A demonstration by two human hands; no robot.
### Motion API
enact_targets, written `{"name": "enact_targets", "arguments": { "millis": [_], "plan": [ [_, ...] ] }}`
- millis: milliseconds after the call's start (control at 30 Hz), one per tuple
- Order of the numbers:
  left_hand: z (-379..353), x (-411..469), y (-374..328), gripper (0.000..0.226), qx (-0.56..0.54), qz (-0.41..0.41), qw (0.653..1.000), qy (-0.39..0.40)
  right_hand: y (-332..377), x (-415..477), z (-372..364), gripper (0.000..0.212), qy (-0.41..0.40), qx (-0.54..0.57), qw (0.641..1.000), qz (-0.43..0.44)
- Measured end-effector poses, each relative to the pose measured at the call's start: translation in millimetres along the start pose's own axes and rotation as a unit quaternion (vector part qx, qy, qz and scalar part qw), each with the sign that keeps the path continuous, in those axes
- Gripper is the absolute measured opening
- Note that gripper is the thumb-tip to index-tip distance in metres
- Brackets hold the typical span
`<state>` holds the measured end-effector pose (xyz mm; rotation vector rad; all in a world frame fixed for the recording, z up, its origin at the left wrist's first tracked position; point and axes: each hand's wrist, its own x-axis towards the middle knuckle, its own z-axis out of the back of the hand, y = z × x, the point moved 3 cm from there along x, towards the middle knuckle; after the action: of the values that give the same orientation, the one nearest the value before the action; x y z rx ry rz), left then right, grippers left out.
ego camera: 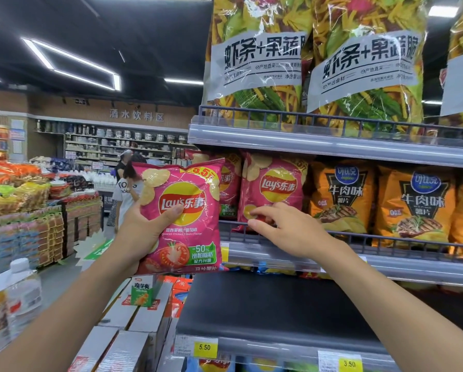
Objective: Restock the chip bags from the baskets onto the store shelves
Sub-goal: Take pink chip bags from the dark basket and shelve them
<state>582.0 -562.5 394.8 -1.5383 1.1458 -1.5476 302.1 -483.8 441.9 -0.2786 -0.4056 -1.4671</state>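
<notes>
Just left of the right hand [281,229], the left hand [147,224] grips a pink chip bag [180,218] upright, thumb pressed across its front and fingers hidden behind. The right hand holds nothing; its fingers are loosely curled and touch the lower front of a matching pink bag on the shelf [272,189], just above the wire shelf rail [359,237]. To place well, the person should probably push the shelved bag back to open a slot, then lift the held bag over the rail, label facing out.

Water bottle [24,291] lower left; shoppers [127,189] in far aisle
</notes>
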Motion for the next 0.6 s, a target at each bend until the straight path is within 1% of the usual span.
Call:
{"name": "enact_targets", "arguments": {
  "millis": [100,233,333,367,433,500,533,567,600],
  "plan": [
    [-2,-3,-3,0.055,-0.001,0.0,1.0,0.0,0,5,-1,0.058,0.017,-0.004,1.0,-0.003],
    [-4,-7,-6,0.049,-0.01,0.0,1.0,0.0,1,6,-2,0.058,0.027,-0.004,1.0,-0.006],
    [-5,-11,-9,0.046,-0.012,-0.004,1.0,-0.004,0,5,1,0.057,0.036,0.016,0.999,-0.006],
    [-5,-12,-11,0.047,-0.012,-0.004,1.0,-0.004,1,4,4,0.054,0.026,0.036,0.999,-0.003],
    [-7,-13,-14,0.052,-0.009,-0.002,1.0,-0.002,6,1,10,0.042,-0.025,0.096,0.995,0.007],
    [-10,-14,-19,0.055,-0.01,-0.004,1.0,0.002,14,1,17,0.032,-0.076,0.178,0.981,0.013],
    [-13,-15,-22,0.053,-0.013,-0.007,1.0,0.006,19,2,20,0.034,-0.083,0.226,0.971,0.014],
    [-17,-15,-25,0.05,-0.018,-0.009,1.0,0.011,23,4,22,0.041,-0.071,0.274,0.959,0.009],
    [-21,-16,-29,0.046,-0.025,-0.011,0.999,0.017,28,6,23,0.051,-0.042,0.317,0.948,-0.001]
  ]
}}
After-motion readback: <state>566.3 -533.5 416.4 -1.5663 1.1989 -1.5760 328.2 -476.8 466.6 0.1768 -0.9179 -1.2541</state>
